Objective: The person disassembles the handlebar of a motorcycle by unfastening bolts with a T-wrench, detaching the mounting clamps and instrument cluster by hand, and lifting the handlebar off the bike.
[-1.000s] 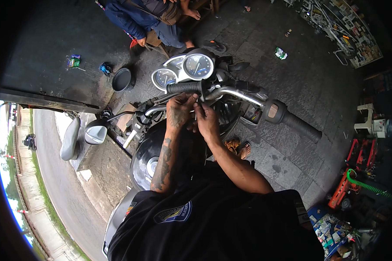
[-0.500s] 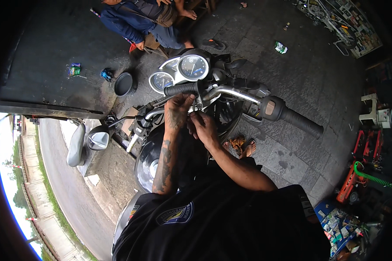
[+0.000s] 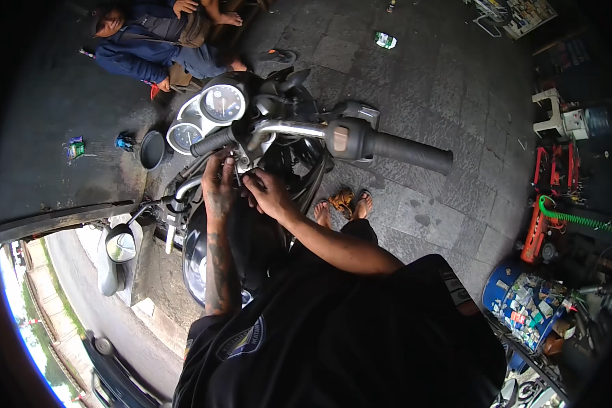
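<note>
Grip point(image 3: 213, 141) by the dials point(image 3: 223, 103) seems soft, best held mid-length; our left hand point(image 3: 217, 178) and right hand point(image 3: 268, 194) have fingers narrow (holding what, we cannot tell).

Seated person in a dark blue jacket point(image 3: 132, 58), sandal point(image 3: 279, 56) on grey tiled floor point(image 3: 449, 163), round black tub point(image 3: 154, 151), green-and-white packet point(image 3: 385, 40), white plastic stool point(image 3: 558, 112), green coiled hose point(image 3: 578, 219), blue drum point(image 3: 496, 285) topped with scraps point(image 3: 530, 307), dark vehicle point(image 3: 119, 374) on the road point(image 3: 85, 285).

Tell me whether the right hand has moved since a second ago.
Yes: the right hand has drawn back slightly, away from the larger round gauge.
</note>
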Tool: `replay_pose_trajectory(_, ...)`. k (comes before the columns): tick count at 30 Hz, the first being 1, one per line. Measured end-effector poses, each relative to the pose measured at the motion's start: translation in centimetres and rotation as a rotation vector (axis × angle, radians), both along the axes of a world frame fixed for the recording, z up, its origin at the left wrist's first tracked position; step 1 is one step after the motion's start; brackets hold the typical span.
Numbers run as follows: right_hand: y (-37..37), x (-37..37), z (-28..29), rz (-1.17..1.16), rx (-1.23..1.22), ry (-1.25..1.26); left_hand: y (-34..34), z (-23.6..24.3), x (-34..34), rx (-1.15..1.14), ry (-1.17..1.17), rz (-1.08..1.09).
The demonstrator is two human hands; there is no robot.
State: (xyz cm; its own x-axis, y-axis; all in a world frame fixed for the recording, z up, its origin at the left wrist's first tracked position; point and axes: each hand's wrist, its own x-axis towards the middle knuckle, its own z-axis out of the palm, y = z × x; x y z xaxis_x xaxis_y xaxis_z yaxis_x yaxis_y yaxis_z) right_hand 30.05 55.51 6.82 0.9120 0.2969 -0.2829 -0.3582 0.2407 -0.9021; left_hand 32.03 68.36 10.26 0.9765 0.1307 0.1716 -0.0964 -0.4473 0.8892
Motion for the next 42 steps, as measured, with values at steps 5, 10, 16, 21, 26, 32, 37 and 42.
replay_pose_trajectory(5, -7.2, -1.4, -4.9, 0.126, -0.102, -0.01, 0.9, -0.6, -0.1, -0.022, 0.092, -0.015)
replay_pose_trajectory(10, -19.9, -4.9, -17.1, -0.148, -0.669, -0.154, -0.2, -0.5, -2.9, -0.073, -0.07, 0.201)
replay_pose_trajectory(16, -40.7, -18.6, -31.1, -0.103, -1.446, 0.036, -9.4, 3.6, -5.0, -0.193, -0.255, 0.356)
replay_pose_trajectory(21, -41.0, -15.8, -27.2, 0.048, -1.354, 0.84, -17.8, 7.7, -3.0, 0.159, -0.34, 0.098)
replay_pose_trajectory(26, -45.9, -11.1, -32.2, 0.299, -1.407, 0.408, -19.0, 7.2, 1.0, 0.901, 0.15, 0.355)
replay_pose_trajectory(32, -49.2, 2.0, -39.7, 0.478, -1.21, 0.163, -12.5, 9.7, -5.7, 1.636, 0.503, 0.707)
replay_pose_trajectory(37, -50.3, 13.1, -53.3, 0.718, -1.449, -0.22, -11.7, 11.1, -8.9, 2.058, 0.704, 0.836)
replay_pose_trajectory(42, -48.3, 22.1, -62.4, 0.656, -1.533, -0.534, -13.2, 11.7, -9.6, 2.46, 0.782, 0.811)
